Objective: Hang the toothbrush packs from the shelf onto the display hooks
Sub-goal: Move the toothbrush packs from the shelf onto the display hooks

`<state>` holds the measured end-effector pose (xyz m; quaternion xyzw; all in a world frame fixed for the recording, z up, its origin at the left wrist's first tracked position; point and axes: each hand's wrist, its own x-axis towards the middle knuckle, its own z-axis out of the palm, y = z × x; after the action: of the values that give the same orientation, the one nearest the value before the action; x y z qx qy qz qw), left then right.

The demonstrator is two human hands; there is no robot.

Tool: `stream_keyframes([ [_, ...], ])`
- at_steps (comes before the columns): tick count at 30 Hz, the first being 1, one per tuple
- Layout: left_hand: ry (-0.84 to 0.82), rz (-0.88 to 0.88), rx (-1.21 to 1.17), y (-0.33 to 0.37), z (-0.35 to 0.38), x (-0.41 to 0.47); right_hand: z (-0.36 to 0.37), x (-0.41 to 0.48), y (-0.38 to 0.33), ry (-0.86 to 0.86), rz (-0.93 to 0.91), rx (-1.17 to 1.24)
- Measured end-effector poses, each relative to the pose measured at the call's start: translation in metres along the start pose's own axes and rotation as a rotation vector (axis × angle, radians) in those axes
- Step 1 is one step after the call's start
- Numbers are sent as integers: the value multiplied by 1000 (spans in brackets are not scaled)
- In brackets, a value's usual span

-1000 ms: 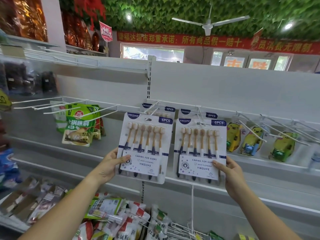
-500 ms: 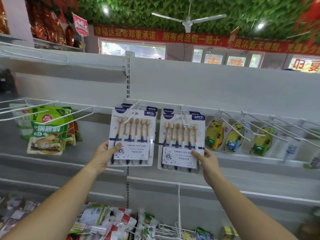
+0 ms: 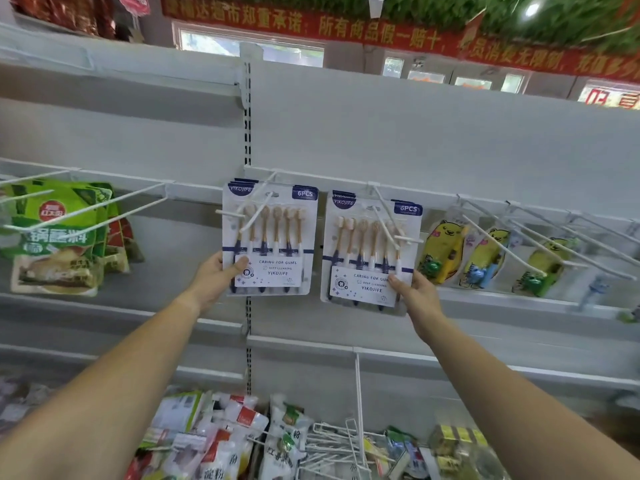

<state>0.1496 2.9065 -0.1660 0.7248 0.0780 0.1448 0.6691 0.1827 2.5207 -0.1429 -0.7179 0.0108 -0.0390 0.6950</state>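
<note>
Two white six-brush toothbrush packs hang side by side on white wire display hooks at the middle of the shelf wall. My left hand [image 3: 216, 278] grips the lower left edge of the left toothbrush pack [image 3: 273, 237], thumb on its front. The left hook [image 3: 258, 209] passes through the hole at that pack's top. My right hand [image 3: 414, 292] pinches the lower right corner of the right toothbrush pack [image 3: 367, 251], which sits on the right hook [image 3: 386, 216]. More packs of the same kind hang behind each one.
Green snack bags [image 3: 59, 237] hang on hooks at the left. Yellow children's toothbrush packs [image 3: 485, 254] hang on long hooks at the right. A lower bin holds several loose food packets [image 3: 221, 441] and spare wire hooks [image 3: 346, 438].
Both packs have slid further back along their hooks toward the shelf wall, and both arms have stretched out after them. The camera has shifted right and tilted down a little.
</note>
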Motion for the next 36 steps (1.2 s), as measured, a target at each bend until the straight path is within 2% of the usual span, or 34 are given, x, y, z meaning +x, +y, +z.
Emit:
stream_keyframes([
  [5,65,-4,72,-1,-3,6,4,5,-1,38,14,-108],
  [8,63,-41,224,8,-6,7,3,1,-4,37,29,-254],
  [10,6,-95,415,15,-8,6,-4,-6,-8,-16,44,-447],
  [13,6,-181,853,32,-16,2,-27,-16,-19,-93,32,-836],
  [15,3,-125,1073,45,-20,-5,-46,-22,-32,-131,-21,-1070],
  [18,-78,68,1269,73,-8,-22,-68,-37,-57,-181,-94,-1238],
  [22,-235,281,1378,105,34,-44,-95,-53,-78,-162,-141,-1343],
  [25,-315,281,1432,115,74,-60,-119,-71,-82,-162,-133,-1357],
  [29,-417,314,1404,121,137,-80,-163,-98,-79,-126,-28,-1374],
  [32,-513,334,1370,125,187,-100,-206,-121,-78,-104,26,-1392],
  [36,-558,414,1371,131,259,-131,-278,-151,-75,-49,92,-1359],
])
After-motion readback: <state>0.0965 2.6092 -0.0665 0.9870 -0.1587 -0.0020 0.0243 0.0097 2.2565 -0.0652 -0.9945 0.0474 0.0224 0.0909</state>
